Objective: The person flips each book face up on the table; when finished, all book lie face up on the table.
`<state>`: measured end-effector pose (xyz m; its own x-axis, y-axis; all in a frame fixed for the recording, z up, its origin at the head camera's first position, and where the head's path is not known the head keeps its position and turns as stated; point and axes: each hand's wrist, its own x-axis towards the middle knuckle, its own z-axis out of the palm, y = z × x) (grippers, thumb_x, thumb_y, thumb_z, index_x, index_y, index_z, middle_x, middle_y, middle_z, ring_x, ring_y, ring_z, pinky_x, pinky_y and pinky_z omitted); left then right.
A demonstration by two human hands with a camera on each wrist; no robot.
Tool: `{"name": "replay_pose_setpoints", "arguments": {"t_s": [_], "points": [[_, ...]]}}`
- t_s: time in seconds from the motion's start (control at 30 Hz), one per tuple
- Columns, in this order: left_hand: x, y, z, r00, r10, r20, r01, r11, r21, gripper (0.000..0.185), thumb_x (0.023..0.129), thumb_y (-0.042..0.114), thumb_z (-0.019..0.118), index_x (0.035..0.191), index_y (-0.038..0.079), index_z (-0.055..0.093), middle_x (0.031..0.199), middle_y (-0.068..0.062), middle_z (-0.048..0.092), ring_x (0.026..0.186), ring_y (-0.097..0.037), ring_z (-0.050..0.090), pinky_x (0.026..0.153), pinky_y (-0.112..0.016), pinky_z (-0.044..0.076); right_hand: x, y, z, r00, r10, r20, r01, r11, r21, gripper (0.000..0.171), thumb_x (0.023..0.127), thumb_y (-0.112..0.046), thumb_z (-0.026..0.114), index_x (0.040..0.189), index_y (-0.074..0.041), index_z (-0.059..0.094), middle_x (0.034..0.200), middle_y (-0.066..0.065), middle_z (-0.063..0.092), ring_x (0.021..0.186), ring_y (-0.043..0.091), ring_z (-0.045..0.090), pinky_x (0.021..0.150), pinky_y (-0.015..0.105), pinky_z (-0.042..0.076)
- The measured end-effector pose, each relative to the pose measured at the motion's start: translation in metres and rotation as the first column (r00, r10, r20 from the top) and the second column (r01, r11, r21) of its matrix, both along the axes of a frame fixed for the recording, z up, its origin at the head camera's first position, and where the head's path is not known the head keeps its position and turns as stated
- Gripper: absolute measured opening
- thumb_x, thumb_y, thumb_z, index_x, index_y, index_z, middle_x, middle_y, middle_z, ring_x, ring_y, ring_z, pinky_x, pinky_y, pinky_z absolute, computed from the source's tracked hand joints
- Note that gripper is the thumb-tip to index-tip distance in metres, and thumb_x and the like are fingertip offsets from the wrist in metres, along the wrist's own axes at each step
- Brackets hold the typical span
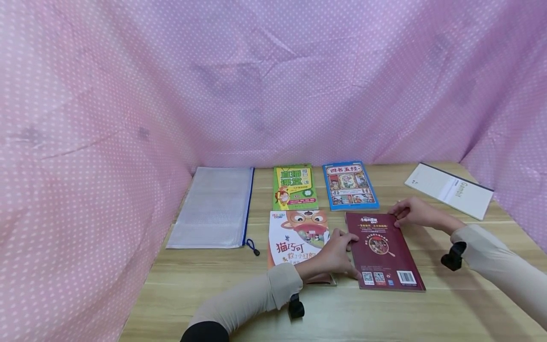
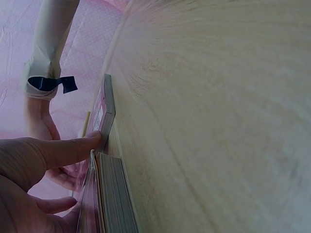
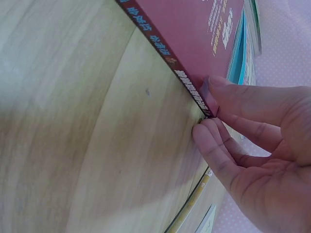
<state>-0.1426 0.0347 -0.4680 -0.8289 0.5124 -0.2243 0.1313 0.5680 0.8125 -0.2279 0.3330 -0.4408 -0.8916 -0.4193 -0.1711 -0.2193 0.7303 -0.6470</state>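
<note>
A maroon book (image 1: 386, 251), back cover up, lies on the wooden table beside a white picture book (image 1: 284, 237) with a cartoon animal. My left hand (image 1: 335, 254) reaches over the picture book's right edge and touches the maroon book's left edge with spread thumb and fingers. Seen from the left wrist, its thumb (image 2: 73, 150) is straight against a book's edge. With my right hand (image 1: 414, 213), I pinch the maroon book's top right corner. In the right wrist view, the thumb of the right hand (image 3: 262, 131) lies on the cover, with fingertips at the corner by the spine.
Behind stand a green book (image 1: 295, 187) and a blue book (image 1: 350, 185), both lying flat. A mesh zip pouch (image 1: 213, 209) with a blue edge lies at left. At the far right is a cream notebook (image 1: 448, 190). A pink dotted cloth (image 1: 273, 85) hangs around the table.
</note>
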Motion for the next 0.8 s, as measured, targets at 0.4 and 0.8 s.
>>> {"name": "replay_pose_setpoints", "arguments": {"t_s": [0.4,0.8], "points": [[0.000,0.000,-0.002,0.999,-0.035,-0.029,0.035,0.999,-0.015,0.089,0.066,0.017,0.098,0.145,0.015,0.055,0.111,0.007,0.041,0.092,-0.002,0.041,0.072,-0.015,0.045,0.004,0.003,0.006,0.998,-0.065,0.014,0.065,0.998,-0.002,0.036,0.088,-0.009,0.078,0.115,0.013,0.070,0.109,0.025,0.074,0.090,0.011,0.067,0.072,0.020,0.055],[-0.002,0.001,0.003,0.998,-0.040,-0.052,0.035,0.995,-0.092,0.093,0.066,0.022,0.098,0.148,0.021,0.053,0.118,0.005,0.041,0.100,-0.005,0.042,0.081,-0.015,0.047,0.010,0.009,0.023,0.990,-0.132,0.050,0.138,0.978,-0.158,0.041,0.092,-0.013,0.075,0.125,0.011,0.066,0.117,0.024,0.073,0.091,-0.003,0.068,0.079,0.018,0.056]]}}
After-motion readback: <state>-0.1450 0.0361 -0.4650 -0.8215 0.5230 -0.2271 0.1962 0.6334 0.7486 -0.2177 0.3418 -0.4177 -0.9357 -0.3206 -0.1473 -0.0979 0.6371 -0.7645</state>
